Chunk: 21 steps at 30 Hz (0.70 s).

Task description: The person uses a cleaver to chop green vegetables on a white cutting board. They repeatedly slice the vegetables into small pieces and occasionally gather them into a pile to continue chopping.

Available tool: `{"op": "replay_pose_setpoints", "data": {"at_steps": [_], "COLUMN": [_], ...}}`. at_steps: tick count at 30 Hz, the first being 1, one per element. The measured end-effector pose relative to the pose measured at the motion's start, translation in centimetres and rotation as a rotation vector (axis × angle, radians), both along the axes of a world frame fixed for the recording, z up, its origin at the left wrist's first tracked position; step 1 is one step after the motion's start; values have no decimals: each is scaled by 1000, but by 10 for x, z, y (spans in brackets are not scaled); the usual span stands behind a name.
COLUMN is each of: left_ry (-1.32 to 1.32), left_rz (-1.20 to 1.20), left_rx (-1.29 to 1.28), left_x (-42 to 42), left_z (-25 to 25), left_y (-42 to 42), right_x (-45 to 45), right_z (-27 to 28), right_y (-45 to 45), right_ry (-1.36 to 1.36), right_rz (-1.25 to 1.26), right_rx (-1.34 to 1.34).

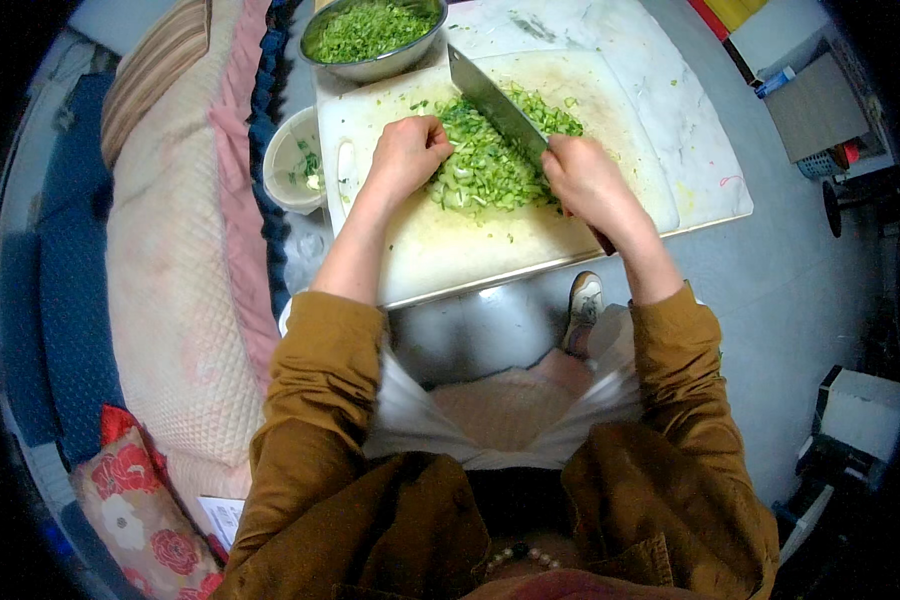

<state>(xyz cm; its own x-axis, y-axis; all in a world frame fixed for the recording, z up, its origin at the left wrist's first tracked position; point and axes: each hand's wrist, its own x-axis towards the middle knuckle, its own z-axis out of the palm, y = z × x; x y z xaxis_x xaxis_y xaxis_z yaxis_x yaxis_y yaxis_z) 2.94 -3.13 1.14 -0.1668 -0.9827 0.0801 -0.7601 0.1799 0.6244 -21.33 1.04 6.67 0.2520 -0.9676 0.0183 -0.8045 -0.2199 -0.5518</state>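
Note:
My right hand is closed round the handle of a kitchen cleaver, whose broad blade points up and left across a pile of chopped green vegetable. At the left edge of the pile is my left hand, its fingers curled down at the chopped pieces; whether it pinches any is hidden. Under both hands lies a pale cutting board with a handle slot at its left end. A steel bowl of finely chopped greens stands beyond the board's far left corner.
The board rests on a white marble-patterned tabletop. Left of it is a pale plastic bin with scraps inside. A sofa with a quilted cover runs along the left. My shoe shows below the table's near edge.

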Motion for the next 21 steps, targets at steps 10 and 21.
{"op": "replay_pose_setpoints", "data": {"at_steps": [10, 21], "left_ry": [0, 22], "left_rz": [-9, -3], "left_rx": [-17, -1], "left_x": [1, 0], "left_z": [-2, -1], "left_y": [-1, 1], "right_x": [-11, -9], "right_z": [-3, -4], "right_y": [-7, -7], "right_ry": [-57, -39], "right_rz": [-65, -76], "right_rx": [61, 57]}}
